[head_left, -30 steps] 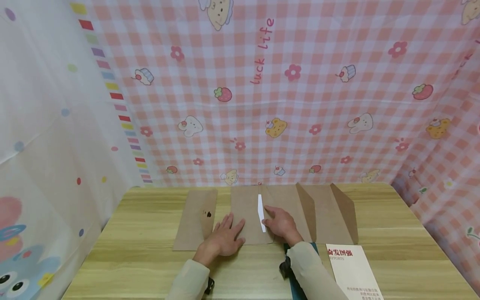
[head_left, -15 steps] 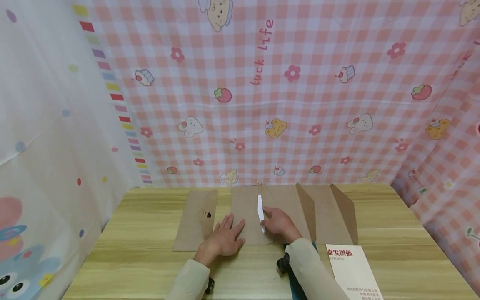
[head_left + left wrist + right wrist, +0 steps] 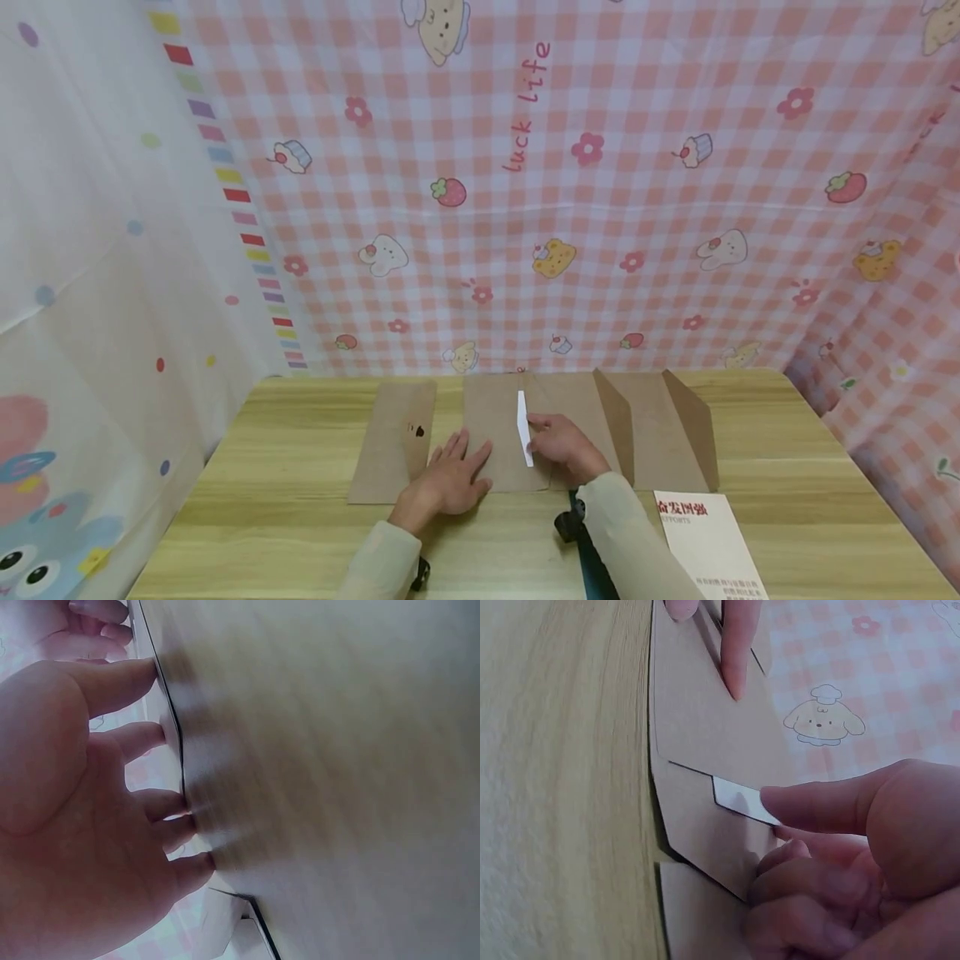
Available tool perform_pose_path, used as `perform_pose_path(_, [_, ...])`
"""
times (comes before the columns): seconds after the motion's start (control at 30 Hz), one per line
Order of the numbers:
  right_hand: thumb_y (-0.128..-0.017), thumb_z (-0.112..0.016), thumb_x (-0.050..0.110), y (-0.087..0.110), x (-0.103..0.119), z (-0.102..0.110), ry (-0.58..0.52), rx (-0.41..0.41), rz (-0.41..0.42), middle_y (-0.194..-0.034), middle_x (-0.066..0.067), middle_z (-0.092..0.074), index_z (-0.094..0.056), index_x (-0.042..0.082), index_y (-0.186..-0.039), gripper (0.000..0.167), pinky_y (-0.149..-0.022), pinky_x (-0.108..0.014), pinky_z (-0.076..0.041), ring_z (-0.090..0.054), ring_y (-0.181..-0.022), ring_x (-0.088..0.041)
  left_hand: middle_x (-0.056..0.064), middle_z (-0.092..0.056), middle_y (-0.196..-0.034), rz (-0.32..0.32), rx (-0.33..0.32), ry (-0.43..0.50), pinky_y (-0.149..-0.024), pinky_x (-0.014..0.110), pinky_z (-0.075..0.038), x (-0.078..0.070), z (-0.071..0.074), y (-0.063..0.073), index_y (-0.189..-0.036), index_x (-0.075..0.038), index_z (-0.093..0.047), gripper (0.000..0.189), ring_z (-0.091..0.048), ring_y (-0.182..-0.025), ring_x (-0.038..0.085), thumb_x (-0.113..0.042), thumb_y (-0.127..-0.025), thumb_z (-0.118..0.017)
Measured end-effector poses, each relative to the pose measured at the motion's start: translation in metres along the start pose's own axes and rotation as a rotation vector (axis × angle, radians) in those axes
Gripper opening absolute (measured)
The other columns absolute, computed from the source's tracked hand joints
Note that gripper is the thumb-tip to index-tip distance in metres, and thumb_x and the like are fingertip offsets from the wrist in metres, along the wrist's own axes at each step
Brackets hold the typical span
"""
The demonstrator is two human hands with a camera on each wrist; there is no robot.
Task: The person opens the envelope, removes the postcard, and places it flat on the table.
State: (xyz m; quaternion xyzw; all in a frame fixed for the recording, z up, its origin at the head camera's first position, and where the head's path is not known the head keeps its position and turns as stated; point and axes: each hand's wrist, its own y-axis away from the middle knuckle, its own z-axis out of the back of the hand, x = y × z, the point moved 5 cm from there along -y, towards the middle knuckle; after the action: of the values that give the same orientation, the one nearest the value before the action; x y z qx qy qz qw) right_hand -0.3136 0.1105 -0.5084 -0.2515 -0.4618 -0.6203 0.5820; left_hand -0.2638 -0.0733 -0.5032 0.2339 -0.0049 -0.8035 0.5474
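My left hand [image 3: 450,479] lies palm down with fingers spread, pressing the front part of a brown paper envelope [image 3: 491,400]. A white strip [image 3: 523,427] runs along the flap side of that envelope. At its right edge, the thumb and forefinger of my right hand [image 3: 566,446] pinch the strip. The right wrist view shows the thumb tip over the white strip [image 3: 735,796], with the other fingers curled beneath. Along the table edge in the left wrist view, fingertips of my left hand [image 3: 97,780] reach the surface.
Another brown envelope [image 3: 375,417] with a small dark print lies left. More brown envelopes with pointed flaps [image 3: 671,442] overlap on the right. A white printed card [image 3: 708,542] and a dark teal item [image 3: 596,575], partly under my right sleeve, lie nearer me on the wooden table [image 3: 255,483].
My right hand has shifted only slightly along the white strip, its fingers drawing a little closer. My left hand and the envelopes stay where they were.
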Motion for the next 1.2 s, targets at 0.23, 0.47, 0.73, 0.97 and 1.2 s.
perform_pose_path(0.23, [-0.086,-0.061,0.0,0.0,0.0,-0.005,-0.101,0.0,0.004,-0.118,-0.015,-0.065,-0.053,0.008,-0.143,0.058,-0.048,-0.024,-0.033,-0.037,-0.051,-0.012,0.024,-0.016,-0.162,-0.001,-0.002,0.002,-0.12,0.056,-0.017,0.0,0.0,0.0,-0.155,-0.016,-0.036,0.059,-0.013,-0.151,0.038,-0.037,-0.102,-0.051])
perform_pose_path(0.47, [-0.086,-0.059,-0.002,-0.001,0.0,-0.006,-0.182,-0.04,0.034,-0.104,-0.014,-0.064,-0.053,0.005,-0.143,0.058,-0.045,-0.023,-0.03,-0.032,-0.045,-0.011,0.024,-0.015,-0.162,-0.004,-0.005,0.007,-0.12,0.056,-0.016,0.0,0.0,0.0,-0.155,-0.015,-0.036,0.059,-0.012,-0.151,0.038,-0.037,-0.102,-0.051])
perform_pose_path(0.73, [-0.094,-0.057,0.004,0.0,-0.003,-0.008,-0.199,-0.043,0.048,-0.072,-0.005,-0.054,-0.051,0.007,-0.145,0.052,-0.044,-0.024,-0.034,-0.043,-0.049,-0.013,0.024,-0.016,-0.162,-0.004,-0.005,0.011,-0.12,0.056,-0.016,-0.001,0.001,0.0,-0.155,-0.015,-0.036,0.059,-0.012,-0.151,0.038,-0.037,-0.102,-0.051])
perform_pose_path(0.97, [-0.093,-0.057,0.0,-0.002,-0.005,-0.01,-0.235,-0.029,0.101,-0.062,-0.002,-0.049,-0.048,0.002,-0.146,0.053,-0.041,-0.023,-0.033,-0.04,-0.043,-0.011,0.025,-0.016,-0.162,-0.009,-0.006,0.009,-0.12,0.056,-0.016,-0.001,0.001,0.0,-0.155,-0.015,-0.035,0.06,-0.013,-0.151,0.039,-0.037,-0.102,-0.051])
perform_pose_path(1.2, [-0.091,-0.06,-0.004,-0.004,-0.006,-0.01,-0.216,-0.074,0.127,-0.074,-0.002,-0.053,-0.052,0.001,-0.142,0.052,-0.043,-0.022,-0.032,-0.036,-0.045,-0.009,0.024,-0.015,-0.163,-0.003,-0.003,0.001,-0.12,0.056,-0.016,0.0,0.0,0.0,-0.156,-0.016,-0.033,0.061,-0.013,-0.151,0.038,-0.038,-0.102,-0.05])
